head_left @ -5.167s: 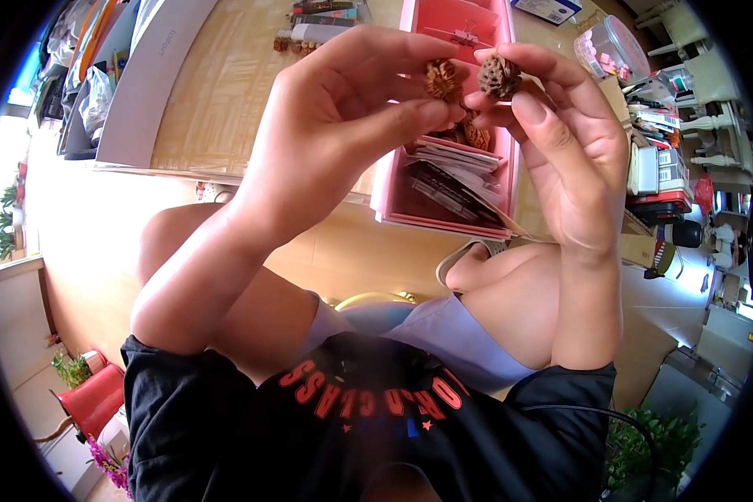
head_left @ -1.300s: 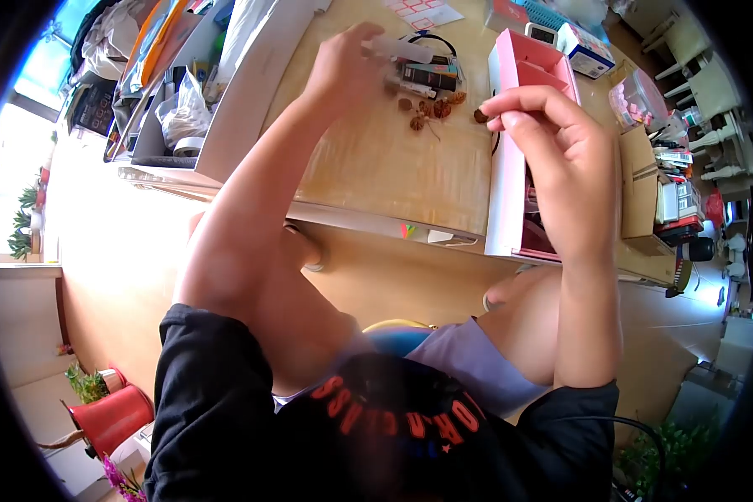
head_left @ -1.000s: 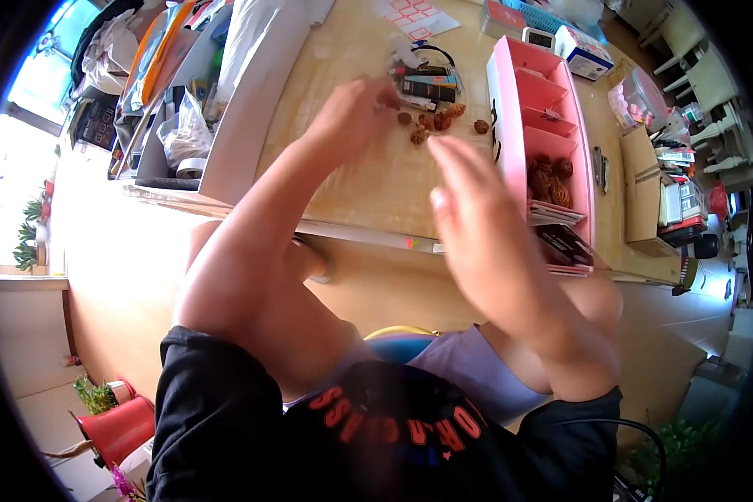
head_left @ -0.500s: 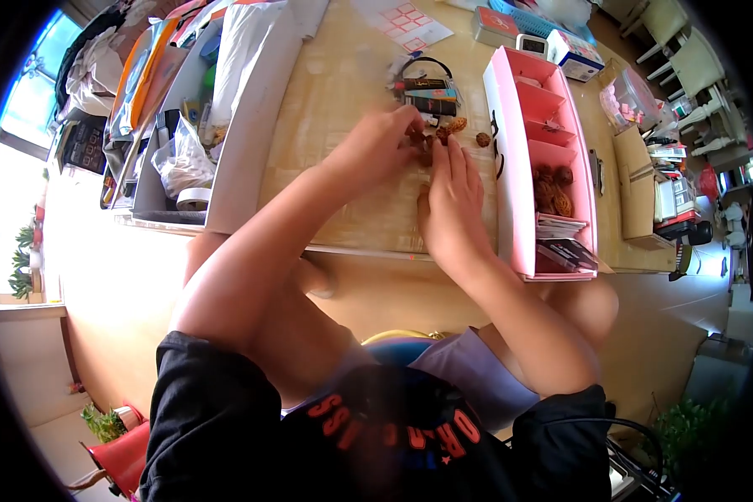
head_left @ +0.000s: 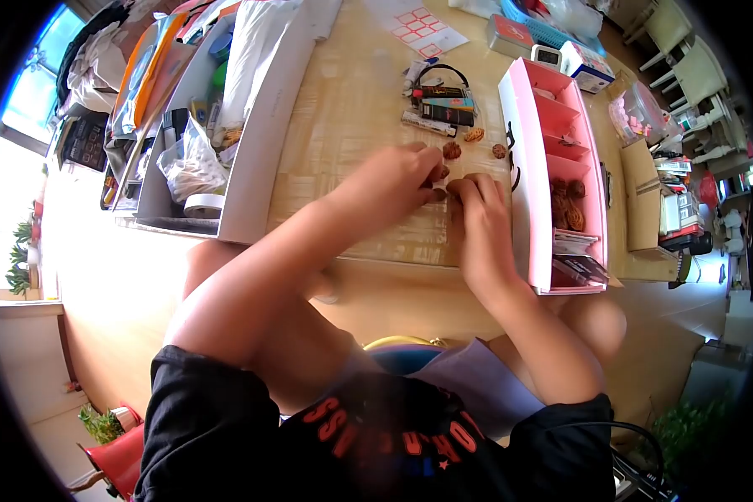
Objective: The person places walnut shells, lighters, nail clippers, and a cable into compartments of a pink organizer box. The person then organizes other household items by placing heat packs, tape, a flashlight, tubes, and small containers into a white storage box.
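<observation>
"So, from the head view, what has just changed?"

"Both my hands have drawn nearer across the bench (head_left: 335, 109), away from the tubes and markers (head_left: 448, 110), and some small dark brown pieces (head_left: 436, 195) have come with them."

"What does that mean for the work?"

"I'd judge the bunch is being split up: part of it is at my fingertips, and three lie outside. A reddish-brown piece (head_left: 452, 151) is just beyond my left hand (head_left: 398, 177), an orange-brown piece (head_left: 474, 134) is farther right near the tubes, and a round dark piece (head_left: 499, 151) sits farthest right, near the pink box (head_left: 530, 222)."

"And your grip?"

"On the left it's blurred, fingers bent over the dark pieces; I cannot tell whether they pinch one. My right hand (head_left: 484, 224) has its fingers bunched, tips down right beside those pieces; whether anything is between them, I can't tell either."

"How do the pieces look?"

"Small and rough, like nuts or fruit stones. The orange-brown one is paler and more oval; those under my fingers are mostly hidden."
</observation>
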### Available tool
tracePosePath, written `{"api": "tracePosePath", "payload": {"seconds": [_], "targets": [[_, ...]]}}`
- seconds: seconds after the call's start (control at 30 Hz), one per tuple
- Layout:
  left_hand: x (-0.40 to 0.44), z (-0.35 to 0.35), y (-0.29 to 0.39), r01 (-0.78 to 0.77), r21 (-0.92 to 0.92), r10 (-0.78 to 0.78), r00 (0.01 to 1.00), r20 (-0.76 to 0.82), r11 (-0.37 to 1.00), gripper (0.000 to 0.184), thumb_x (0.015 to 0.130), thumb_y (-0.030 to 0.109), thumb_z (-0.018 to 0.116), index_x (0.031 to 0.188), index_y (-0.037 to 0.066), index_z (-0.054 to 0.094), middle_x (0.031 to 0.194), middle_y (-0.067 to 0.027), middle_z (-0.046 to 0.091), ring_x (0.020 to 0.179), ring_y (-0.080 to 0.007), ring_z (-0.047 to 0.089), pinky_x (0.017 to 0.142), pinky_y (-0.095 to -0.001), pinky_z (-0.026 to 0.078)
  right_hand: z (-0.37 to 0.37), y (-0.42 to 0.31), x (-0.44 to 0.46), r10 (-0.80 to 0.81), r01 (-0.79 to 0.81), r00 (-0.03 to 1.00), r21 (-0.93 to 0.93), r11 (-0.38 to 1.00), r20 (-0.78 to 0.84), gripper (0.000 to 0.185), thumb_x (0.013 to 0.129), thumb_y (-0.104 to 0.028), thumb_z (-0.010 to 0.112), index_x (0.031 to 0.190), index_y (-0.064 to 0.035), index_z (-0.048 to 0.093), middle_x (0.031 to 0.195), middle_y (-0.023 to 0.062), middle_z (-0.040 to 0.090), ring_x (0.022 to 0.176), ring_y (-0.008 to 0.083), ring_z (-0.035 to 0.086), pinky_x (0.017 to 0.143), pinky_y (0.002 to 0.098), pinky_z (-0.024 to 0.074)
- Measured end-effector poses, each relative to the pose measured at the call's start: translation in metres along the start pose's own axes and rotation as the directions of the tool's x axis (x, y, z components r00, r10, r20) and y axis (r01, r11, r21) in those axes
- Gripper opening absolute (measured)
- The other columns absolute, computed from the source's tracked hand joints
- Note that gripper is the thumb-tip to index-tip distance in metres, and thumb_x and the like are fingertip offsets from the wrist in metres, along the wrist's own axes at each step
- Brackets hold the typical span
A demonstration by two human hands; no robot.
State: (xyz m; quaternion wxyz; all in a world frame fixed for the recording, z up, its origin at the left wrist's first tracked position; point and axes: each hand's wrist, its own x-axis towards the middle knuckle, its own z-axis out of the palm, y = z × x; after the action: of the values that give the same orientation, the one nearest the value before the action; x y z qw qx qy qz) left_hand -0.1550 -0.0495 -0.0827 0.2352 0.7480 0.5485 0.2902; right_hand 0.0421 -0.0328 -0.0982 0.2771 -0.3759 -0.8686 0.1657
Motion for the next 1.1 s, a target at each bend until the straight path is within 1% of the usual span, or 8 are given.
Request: {"api": "tracePosePath", "payload": {"seconds": [0.23, 0.33, 0.43, 0.53, 0.6, 0.83, 0.97, 1.1], "targets": [[-0.001, -0.008, 0.02, -0.018, 0.016, 0.018, 0.999, 0.026, 1.0, 0.02, 0.088, 0.007, 0.077, 0.101, -0.001, 0.064, 0.096, -0.0155, 0.068, 0.089, -0.031, 0.069, 0.079, -0.0402, 0.055, -0.023, -0.012, -0.003, -0.026, 0.029, 1.0, 0.14, 0.99, -0.017, 0.037, 0.078, 0.018, 0.055, 0.113, 0.0062, 0.061, 0.111, 0.0228, 0.058, 0.106, 0.0444, 0.057, 0.091, 0.0491, 0.049], [0.007, -0.023, 0.049, 0.069, -0.158, -0.084, 0.993, -0.088, 0.985, 0.018, 0.09, 0.002, 0.076, 0.105, -0.003, 0.068, 0.095, -0.0107, 0.067, 0.092, -0.0212, 0.07, 0.083, -0.0339, 0.056, -0.047, -0.026, -0.002, -0.044, 0.062, 0.995, 0.213, 0.975, -0.088, 0.031, 0.087, 0.014, 0.062, 0.116, 0.0049, 0.061, 0.113, 0.0202, 0.063, 0.102, 0.041, 0.064, 0.085, 0.0421, 0.0528], [0.014, -0.026, 0.068, -0.127, -0.29, 0.032, 0.951, -0.309, 0.949, 0.02, 0.091, -0.003, 0.073, 0.11, -0.002, 0.07, 0.095, -0.0068, 0.067, 0.095, -0.0166, 0.069, 0.089, -0.0297, 0.056, -0.089, -0.027, 0.005, -0.062, 0.107, 0.988, 0.331, 0.937, -0.142, 0.034, 0.086, 0.012, 0.065, 0.118, 0.0046, 0.062, 0.114, 0.0215, 0.064, 0.1, 0.0383, 0.067, 0.085, 0.0422, 0.0555], [0.019, -0.023, 0.091, -0.241, -0.49, 0.021, 0.911, -0.412, 0.838, 0.022, 0.095, -0.005, 0.07, 0.117, -0.006, 0.067, 0.105, -0.0096, 0.07, 0.098, -0.0174, 0.07, 0.092, -0.0297, 0.057, -0.127, -0.016, 0.017, -0.046, 0.168, 0.967, 0.496, 0.852, -0.249, 0.016, 0.094, 0.004, 0.071, 0.109, 0.0057, 0.067, 0.111, 0.0119, 0.067, 0.093, 0.0177, 0.069, 0.081, 0.0291, 0.0569], [0.021, -0.021, 0.11, -0.291, -0.603, -0.021, 0.89, -0.455, 0.743, 0.025, 0.096, -0.006, 0.069, 0.12, -0.009, 0.064, 0.111, -0.0129, 0.071, 0.102, -0.0165, 0.069, 0.091, -0.0291, 0.057, -0.153, -0.003, 0.019, 0.004, 0.103, 0.979, 0.516, 0.85, -0.203, 0.018, 0.098, -0.001, 0.068, 0.116, 0.0049, 0.069, 0.12, 0.0112, 0.066, 0.105, 0.015, 0.065, 0.093, 0.0274, 0.0525], [0.036, -0.003, 0.126, -0.359, -0.257, 0.174, 0.823, -0.541, 0.897, 0.026, 0.093, -0.007, 0.071, 0.118, -0.01, 0.066, 0.113, -0.0141, 0.07, 0.1, -0.0171, 0.07, 0.08, -0.0254, 0.058, -0.185, 0.027, 0.014, 0.056, 0.053, 0.981, 0.529, 0.847, -0.188, 0.023, 0.1, -0.004, 0.068, 0.12, 0.0071, 0.066, 0.118, 0.0093, 0.068, 0.105, 0.0137, 0.065, 0.096, 0.027, 0.0511], [0.049, 0.008, 0.13, -0.57, -0.013, 0.432, 0.637, -0.638, 0.822, 0.036, 0.087, -0.014, 0.072, 0.121, -0.008, 0.064, 0.121, -0.0203, 0.064, 0.109, -0.0249, 0.067, 0.089, -0.0333, 0.059, -0.193, 0.045, 0.008, -0.09, 0.239, 0.946, 0.485, 0.841, -0.311, 0.021, 0.098, 0.001, 0.067, 0.118, 0.0082, 0.066, 0.124, 0.013, 0.065, 0.111, 0.0177, 0.065, 0.099, 0.0304, 0.0516], [0.054, 0.004, 0.136, -0.692, 0.19, 0.659, 0.512, -0.551, 0.697, 0.044, 0.083, -0.016, 0.074, 0.123, -0.004, 0.061, 0.12, -0.0243, 0.062, 0.105, -0.0316, 0.07, 0.088, -0.0391, 0.061, -0.205, 0.057, 0.001, -0.152, 0.359, 0.886, 0.442, 0.822, -0.438, 0.025, 0.096, 0.008, 0.064, 0.121, 0.0086, 0.061, 0.128, 0.0195, 0.063, 0.112, 0.0239, 0.066, 0.102, 0.0351, 0.0526]]}}
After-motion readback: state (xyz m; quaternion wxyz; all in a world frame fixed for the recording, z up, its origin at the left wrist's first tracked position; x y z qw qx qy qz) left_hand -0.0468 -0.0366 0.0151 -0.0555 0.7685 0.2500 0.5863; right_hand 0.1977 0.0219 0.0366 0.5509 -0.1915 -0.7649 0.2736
